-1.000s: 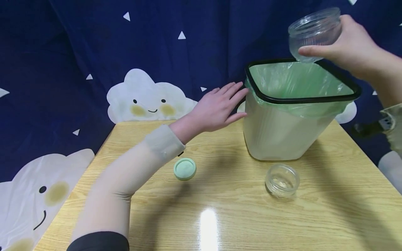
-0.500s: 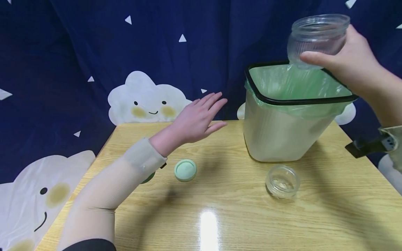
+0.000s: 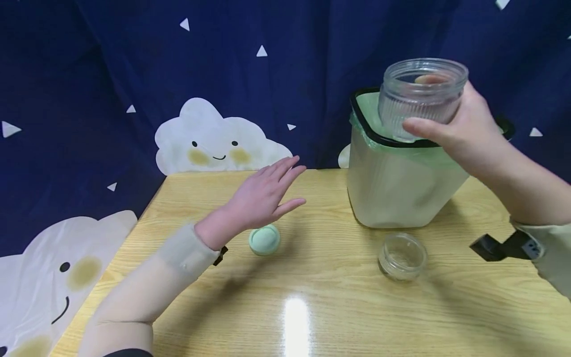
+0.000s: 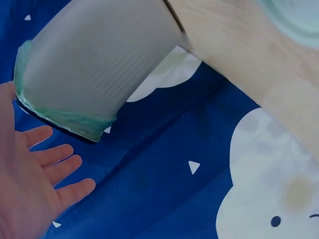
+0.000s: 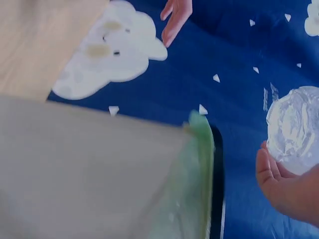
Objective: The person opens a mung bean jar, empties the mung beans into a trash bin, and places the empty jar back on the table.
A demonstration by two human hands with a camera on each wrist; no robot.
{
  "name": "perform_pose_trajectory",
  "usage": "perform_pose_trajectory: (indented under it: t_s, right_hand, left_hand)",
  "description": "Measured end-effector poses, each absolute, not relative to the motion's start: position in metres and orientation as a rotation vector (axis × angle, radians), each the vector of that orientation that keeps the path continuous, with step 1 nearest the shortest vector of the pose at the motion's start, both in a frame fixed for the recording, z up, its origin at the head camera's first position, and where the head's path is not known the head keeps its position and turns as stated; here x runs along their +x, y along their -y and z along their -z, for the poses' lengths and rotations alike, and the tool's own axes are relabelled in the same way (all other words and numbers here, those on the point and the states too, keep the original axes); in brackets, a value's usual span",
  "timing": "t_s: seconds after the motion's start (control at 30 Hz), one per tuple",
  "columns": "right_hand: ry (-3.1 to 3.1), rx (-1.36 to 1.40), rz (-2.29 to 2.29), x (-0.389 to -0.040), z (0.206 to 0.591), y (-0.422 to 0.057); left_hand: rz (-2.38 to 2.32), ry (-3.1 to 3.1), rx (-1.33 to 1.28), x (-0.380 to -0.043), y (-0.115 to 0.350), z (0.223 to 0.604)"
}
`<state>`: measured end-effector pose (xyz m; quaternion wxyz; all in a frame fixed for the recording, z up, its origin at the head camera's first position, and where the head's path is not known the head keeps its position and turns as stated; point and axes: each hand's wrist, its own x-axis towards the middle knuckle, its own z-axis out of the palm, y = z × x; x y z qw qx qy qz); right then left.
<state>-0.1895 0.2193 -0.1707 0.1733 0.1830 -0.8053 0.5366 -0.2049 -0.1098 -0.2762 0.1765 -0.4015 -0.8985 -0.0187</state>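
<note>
A clear ribbed jar (image 3: 419,106) without a lid is gripped around its side by my right hand (image 3: 468,131). It is upright and overlaps the front rim of the bin in the head view. The right wrist view shows the jar's base (image 5: 294,124) beyond the curled fingers. My left hand (image 3: 256,196) hovers over the table with fingers straight, holding nothing; in the left wrist view its fingers (image 4: 55,159) are spread. Under its wrist lies a pale green round lid (image 3: 264,241). A smaller clear jar (image 3: 402,257) stands open on the table in front of the bin.
The cream bin (image 3: 397,193) with a black rim and green liner (image 3: 368,111) stands at the table's back right. Behind the wooden table (image 3: 330,297) hangs a dark blue curtain (image 3: 312,59) with cloud faces and white triangles.
My right hand has brought the jar down and toward me, from above the bin's back to its front rim, turning it more upright. My left hand has drawn back left, away from the bin.
</note>
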Motion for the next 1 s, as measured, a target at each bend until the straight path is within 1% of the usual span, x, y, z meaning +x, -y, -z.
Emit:
perform_pose_trajectory:
  t_s: [0.17, 0.47, 0.67, 1.0]
  right_hand:
    - [2.235, 0.587, -1.653, -0.181, 0.188, -0.209]
    - [2.261, 0.763, -1.605, -0.161, 0.225, -0.182]
    - [2.365, 0.751, -1.58, -0.157, 0.247, -0.17]
    - [2.524, 0.703, -1.588, -0.163, 0.284, -0.159]
  left_hand:
    - [0.092, 2.509, -1.158, -0.197, 0.114, 0.288]
    - [0.136, 2.533, -1.162, -0.188, 0.124, 0.3]
    - [0.156, 2.575, -1.146, -0.184, 0.13, 0.307]
    - [0.148, 2.675, -1.08, -0.183, 0.144, 0.321]
